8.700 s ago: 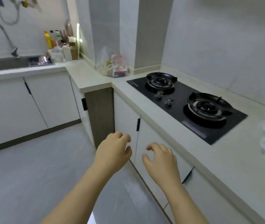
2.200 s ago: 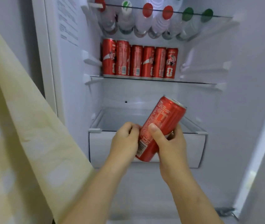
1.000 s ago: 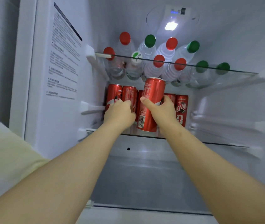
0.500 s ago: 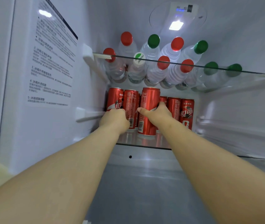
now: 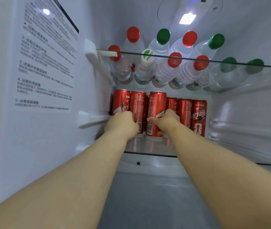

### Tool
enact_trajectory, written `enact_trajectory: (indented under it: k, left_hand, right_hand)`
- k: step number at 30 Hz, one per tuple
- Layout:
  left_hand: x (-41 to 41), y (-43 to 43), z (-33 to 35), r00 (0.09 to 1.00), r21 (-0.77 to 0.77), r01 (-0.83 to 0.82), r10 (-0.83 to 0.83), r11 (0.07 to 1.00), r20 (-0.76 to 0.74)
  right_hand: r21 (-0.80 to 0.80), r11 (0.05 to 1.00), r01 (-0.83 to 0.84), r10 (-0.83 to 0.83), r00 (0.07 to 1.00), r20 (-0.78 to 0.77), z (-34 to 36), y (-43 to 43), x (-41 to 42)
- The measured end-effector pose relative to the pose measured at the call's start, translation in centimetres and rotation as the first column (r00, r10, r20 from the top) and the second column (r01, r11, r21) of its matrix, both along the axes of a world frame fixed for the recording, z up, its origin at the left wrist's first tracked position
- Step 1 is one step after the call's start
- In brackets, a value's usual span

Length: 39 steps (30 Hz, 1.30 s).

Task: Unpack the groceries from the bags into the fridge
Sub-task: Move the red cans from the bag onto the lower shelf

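Note:
Both my arms reach into the open fridge. My right hand (image 5: 165,120) grips a tall red cola can (image 5: 156,106) that stands upright on the glass middle shelf (image 5: 148,148), just in front of a row of several red cans (image 5: 198,116). My left hand (image 5: 123,123) is curled against the cans at the left end of the row (image 5: 138,104); whether it grips one I cannot tell. The fingertips of both hands are hidden behind the cans.
Above, a glass shelf (image 5: 230,64) carries several water bottles with red and green caps (image 5: 162,36). A printed label (image 5: 45,63) covers the left fridge wall. The lamp (image 5: 186,18) glows in the ceiling. Bare shelf lies right of the cans.
The can in my right hand has moved deeper onto the shelf, closer to the row of cans. Both hands reached further in, and the view moved nearer.

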State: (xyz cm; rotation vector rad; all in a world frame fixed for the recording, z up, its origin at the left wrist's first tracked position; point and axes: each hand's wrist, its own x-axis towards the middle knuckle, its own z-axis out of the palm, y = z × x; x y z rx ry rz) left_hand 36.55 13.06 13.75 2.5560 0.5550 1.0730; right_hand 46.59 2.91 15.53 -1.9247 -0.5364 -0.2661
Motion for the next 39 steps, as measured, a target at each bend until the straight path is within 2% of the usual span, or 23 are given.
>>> enact_trajectory:
  k: [4, 10, 18, 27, 31, 35, 39]
  left_hand:
    - [-0.2, -0.2, 0.0, 1.000, -0.014, 0.007, -0.008, 1.000, -0.026]
    - [-0.4, -0.4, 0.0, 0.999, -0.017, 0.009, -0.009, 1.000, -0.038]
    - [-0.4, -0.4, -0.1, 0.999, -0.018, 0.001, -0.002, 1.000, -0.038]
    - [-0.5, -0.5, 0.0, 0.999, -0.014, -0.001, 0.000, 1.000, -0.052]
    - [-0.5, -0.5, -0.1, 0.999, -0.008, -0.004, 0.003, 1.000, -0.045]
    - [-0.6, -0.6, -0.1, 1.000, 0.005, -0.001, 0.002, 1.000, -0.031]
    - [-0.7, -0.6, -0.2, 1.000, 0.005, 0.007, -0.007, 1.000, 0.014]
  right_hand:
    - [0.016, 1.000, 0.016, -0.016, 1.000, 0.003, 0.1, -0.2, 0.4]
    - [-0.016, 0.999, 0.030, -0.029, 0.995, 0.095, -0.1, -0.1, 0.4]
    - [-0.118, 0.983, -0.140, 0.145, 0.989, 0.035, 0.1, -0.1, -1.2]
    - [-0.251, 0.942, -0.223, 0.224, 0.974, -0.024, -0.2, -0.4, -1.9]
    - [-0.254, 0.948, -0.189, 0.207, 0.977, 0.046, -0.3, -0.6, -1.4]
    - [-0.258, 0.964, -0.060, 0.100, 0.984, 0.145, -0.5, -0.6, -1.3]
    - [-0.410, 0.902, 0.133, -0.003, 0.954, 0.301, -0.6, -0.9, -2.7]
